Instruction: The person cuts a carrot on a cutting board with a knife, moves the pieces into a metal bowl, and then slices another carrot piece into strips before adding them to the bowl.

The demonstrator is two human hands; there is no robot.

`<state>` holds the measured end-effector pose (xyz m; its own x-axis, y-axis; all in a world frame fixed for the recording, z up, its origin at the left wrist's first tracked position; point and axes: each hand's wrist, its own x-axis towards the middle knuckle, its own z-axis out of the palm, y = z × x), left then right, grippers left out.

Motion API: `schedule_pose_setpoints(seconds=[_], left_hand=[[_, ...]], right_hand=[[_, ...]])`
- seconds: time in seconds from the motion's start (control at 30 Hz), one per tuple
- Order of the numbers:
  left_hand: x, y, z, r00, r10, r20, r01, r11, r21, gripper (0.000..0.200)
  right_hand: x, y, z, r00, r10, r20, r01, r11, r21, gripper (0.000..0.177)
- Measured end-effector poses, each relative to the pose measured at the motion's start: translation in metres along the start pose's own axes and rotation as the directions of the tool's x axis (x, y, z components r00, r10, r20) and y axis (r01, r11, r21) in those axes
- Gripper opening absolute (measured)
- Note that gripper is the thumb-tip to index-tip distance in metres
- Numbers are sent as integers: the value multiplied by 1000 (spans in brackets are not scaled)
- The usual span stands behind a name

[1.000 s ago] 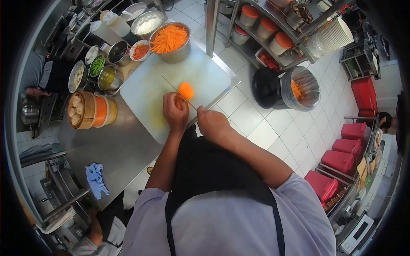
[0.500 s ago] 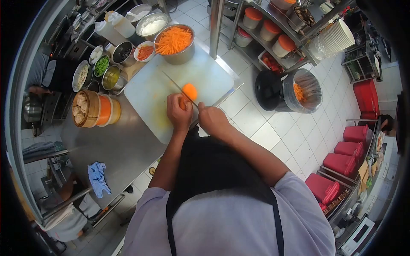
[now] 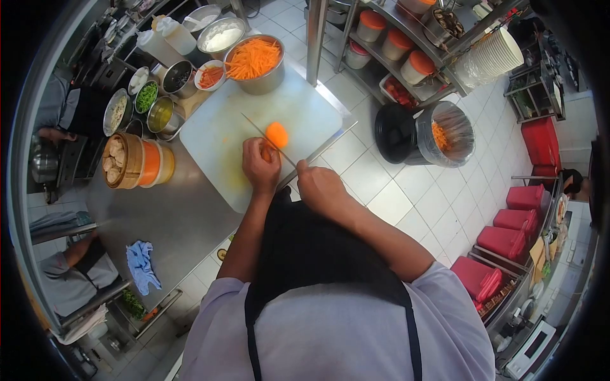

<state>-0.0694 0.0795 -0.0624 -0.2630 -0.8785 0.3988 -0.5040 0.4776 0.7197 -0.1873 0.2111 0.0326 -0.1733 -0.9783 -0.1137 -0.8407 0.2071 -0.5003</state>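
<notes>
A knife (image 3: pixel 257 129) lies slantwise over the white cutting board (image 3: pixel 213 136), its handle in my right hand (image 3: pixel 319 185), which is closed round it. My left hand (image 3: pixel 260 164) presses on a piece of carrot (image 3: pixel 266 153) beside the blade, fingers curled. On the far side of the blade rests an orange carrot slice or chunk (image 3: pixel 277 134). Shredded carrot fills a metal pot (image 3: pixel 259 79) at the board's far edge.
Left of the board stand small bowls, such as one of chopped greens (image 3: pixel 147 97), and a bamboo steamer (image 3: pixel 122 166). A blue cloth (image 3: pixel 142 267) lies on the steel table (image 3: pixel 184 222). A lined bin (image 3: pixel 459 152) stands right. Other people are at the left.
The view has shifted slightly, so the board and hands appear a little further left. My right hand has moved slightly away from my left. At lower left, another person's arm and torso have come into view.
</notes>
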Motion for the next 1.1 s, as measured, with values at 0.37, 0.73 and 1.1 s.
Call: schedule_pose_setpoints(seconds=[0.37,0.73,1.1], left_hand=[[3,-3,0,999,40,4,-40,998,-42,22],[-2,5,-12,997,62,39,-62,998,-20,21],[-3,8,-8,995,83,45,-88,990,113,26]], right_hand=[[39,10,37,998,13,54,-16,998,58,12],[36,10,30,1000,22,-19,-20,997,76,15],[-4,5,1,999,28,37,-28,1000,3,11]])
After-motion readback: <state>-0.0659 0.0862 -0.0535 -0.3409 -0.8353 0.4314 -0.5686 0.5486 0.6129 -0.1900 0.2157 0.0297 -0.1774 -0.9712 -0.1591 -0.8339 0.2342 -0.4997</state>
